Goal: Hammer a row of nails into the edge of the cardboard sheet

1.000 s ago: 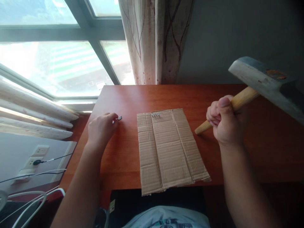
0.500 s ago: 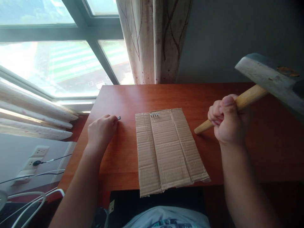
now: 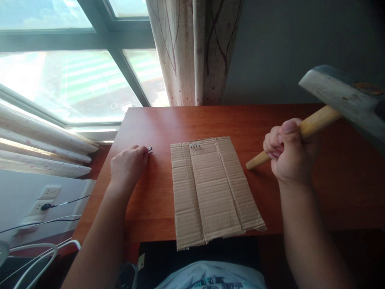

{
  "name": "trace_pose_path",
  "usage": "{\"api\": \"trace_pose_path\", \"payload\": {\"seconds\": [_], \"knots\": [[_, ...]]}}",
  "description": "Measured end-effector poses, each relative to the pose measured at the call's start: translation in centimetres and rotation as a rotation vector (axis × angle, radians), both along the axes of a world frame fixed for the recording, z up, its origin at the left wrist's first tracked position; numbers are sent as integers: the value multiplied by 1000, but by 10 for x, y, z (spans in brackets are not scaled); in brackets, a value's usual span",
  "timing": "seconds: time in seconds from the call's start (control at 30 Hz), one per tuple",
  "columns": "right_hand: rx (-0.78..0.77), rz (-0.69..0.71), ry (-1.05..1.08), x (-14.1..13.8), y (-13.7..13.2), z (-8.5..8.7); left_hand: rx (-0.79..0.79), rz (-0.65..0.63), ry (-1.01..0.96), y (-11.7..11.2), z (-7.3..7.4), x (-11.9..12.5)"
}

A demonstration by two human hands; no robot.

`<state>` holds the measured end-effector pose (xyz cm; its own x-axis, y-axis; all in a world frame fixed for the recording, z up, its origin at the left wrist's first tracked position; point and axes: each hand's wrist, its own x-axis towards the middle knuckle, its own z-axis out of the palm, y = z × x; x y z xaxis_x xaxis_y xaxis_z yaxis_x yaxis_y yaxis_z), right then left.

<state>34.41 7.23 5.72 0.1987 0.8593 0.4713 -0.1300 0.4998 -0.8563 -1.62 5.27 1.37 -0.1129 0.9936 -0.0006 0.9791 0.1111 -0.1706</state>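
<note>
My right hand point(image 3: 290, 150) is wrapped round the wooden handle of a hammer point(image 3: 320, 121), raised over the right of the table. Its large grey metal head points up and right, and part of it runs out of view. On the left, my left hand point(image 3: 129, 164) is closed at the tabletop, its fingertips at some small silvery nails point(image 3: 149, 149). How many it grips is hidden by the fingers. Between the hands lies a flat piece of corrugated cardboard point(image 3: 215, 188). A short row of nails point(image 3: 195, 145) sticks up near its far edge.
The reddish-brown wooden table point(image 3: 156, 192) stands by a window and a patterned curtain point(image 3: 180, 52). A wall socket point(image 3: 39, 206) with plugs and white cables point(image 3: 45, 249) is at the lower left. The cardboard overhangs the table's near edge.
The fingertips of my left hand have shifted slightly, and the nails beside them look a little more spread. My right hand and the hammer hold nearly still.
</note>
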Motion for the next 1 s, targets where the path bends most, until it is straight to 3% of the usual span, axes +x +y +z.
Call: {"api": "trace_pose_path", "payload": {"seconds": [0.33,0.47,0.57,0.7,0.77,0.9,1.0], "knots": [[-5,-6,-13,-1,-1,0,-128,-24,-3,3,10,2],[-6,-5,-20,-1,-1,0,-32,-45,-76,5,10,0],[-3,-8,-14,-1,-1,0,156,-66,-365,7,13,4],[-10,-26,-28,-2,-2,1,342,-121,-1077,7,30,26],[-14,-33,-30,-3,-3,2,392,-177,-1302,8,42,43],[-14,-24,-17,-3,-3,1,376,-313,-1479,17,58,80],[-11,-16,-1,-3,-3,0,312,-393,-1531,27,54,100]]}}
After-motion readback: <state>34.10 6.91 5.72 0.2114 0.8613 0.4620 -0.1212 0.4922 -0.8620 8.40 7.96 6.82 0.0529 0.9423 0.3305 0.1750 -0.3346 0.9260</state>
